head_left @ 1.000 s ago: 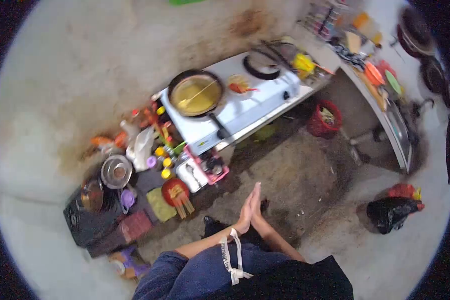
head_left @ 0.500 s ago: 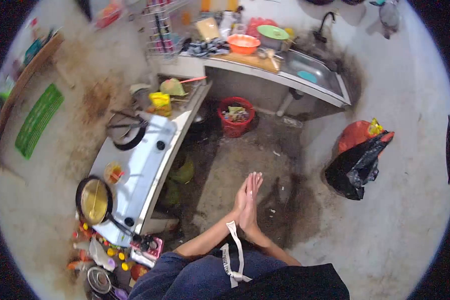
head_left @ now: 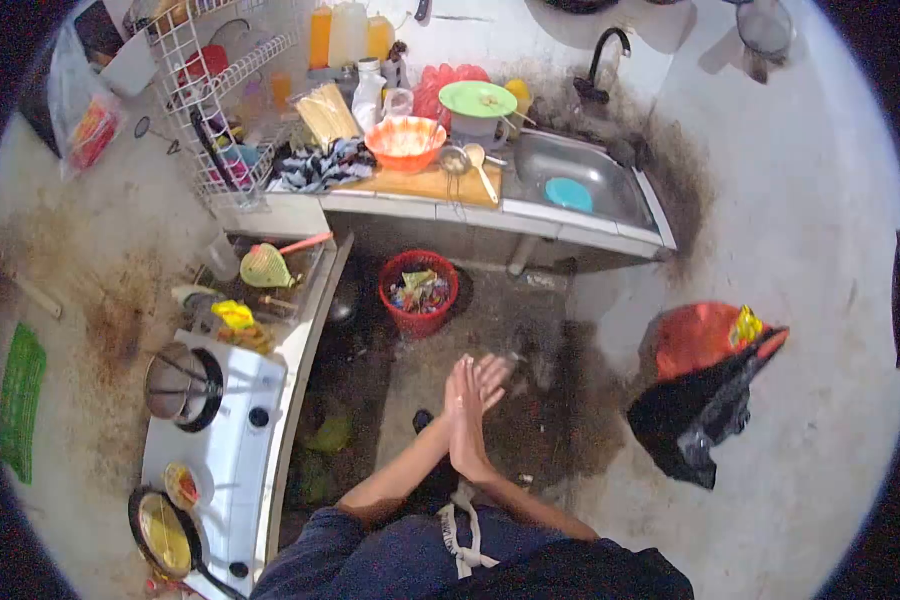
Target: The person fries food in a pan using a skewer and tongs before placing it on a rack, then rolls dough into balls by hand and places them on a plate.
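Observation:
My left hand (head_left: 491,380) and my right hand (head_left: 464,425) are pressed palm to palm in front of my body, above the floor. The two cross at a slant, so the left fingers stick out past the right hand, stretched and a little spread. Fingers of the right hand lie straight and point away from me. I see nothing held between them, though the palms themselves are hidden. Beyond the hands stands a red waste basket (head_left: 417,322) filled with wrappers.
On the left, a white stove (head_left: 240,450) carries a pot (head_left: 175,385) and a frying pan (head_left: 165,535) with yellowish contents. Ahead, the counter holds an orange bowl (head_left: 405,145), a wooden spoon (head_left: 482,170) and a sink (head_left: 610,180). A black plastic bag (head_left: 680,415) lies right.
My view has turned left and up, showing more of the counter and rack. The hands have slid from lined-up palms to a crossed position, with the left fingers now spread.

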`<state>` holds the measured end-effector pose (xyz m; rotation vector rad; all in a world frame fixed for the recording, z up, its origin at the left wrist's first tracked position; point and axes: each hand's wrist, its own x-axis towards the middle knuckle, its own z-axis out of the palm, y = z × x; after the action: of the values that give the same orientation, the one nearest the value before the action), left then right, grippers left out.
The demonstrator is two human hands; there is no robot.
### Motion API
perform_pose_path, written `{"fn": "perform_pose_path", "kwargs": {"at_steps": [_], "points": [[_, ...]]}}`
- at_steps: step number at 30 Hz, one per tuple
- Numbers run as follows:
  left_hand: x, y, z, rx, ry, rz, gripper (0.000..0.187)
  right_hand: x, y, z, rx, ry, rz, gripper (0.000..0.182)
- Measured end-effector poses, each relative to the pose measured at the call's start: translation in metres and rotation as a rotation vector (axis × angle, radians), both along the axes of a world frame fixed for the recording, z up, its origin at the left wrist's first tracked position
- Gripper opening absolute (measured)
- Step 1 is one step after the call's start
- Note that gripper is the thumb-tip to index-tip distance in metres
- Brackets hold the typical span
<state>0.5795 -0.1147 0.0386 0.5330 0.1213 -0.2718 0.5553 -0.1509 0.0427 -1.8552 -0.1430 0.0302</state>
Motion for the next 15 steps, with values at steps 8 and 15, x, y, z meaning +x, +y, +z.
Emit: {"fn": "perform_pose_path", "kwargs": {"at_steps": [8, 15], "points": [[0.120, 0.042, 0.075, 0.289, -0.162, 0.199, 0.063, 0.205, 0.046, 0.064, -0.198, -0.366, 0.222, 0.053], [0.216, 0.111, 0.055, -0.084, -0.279, 0.149, 0.062, 0.234, 0.110, 0.049, -1.100, -0.411, -0.155, 0.058]]}}
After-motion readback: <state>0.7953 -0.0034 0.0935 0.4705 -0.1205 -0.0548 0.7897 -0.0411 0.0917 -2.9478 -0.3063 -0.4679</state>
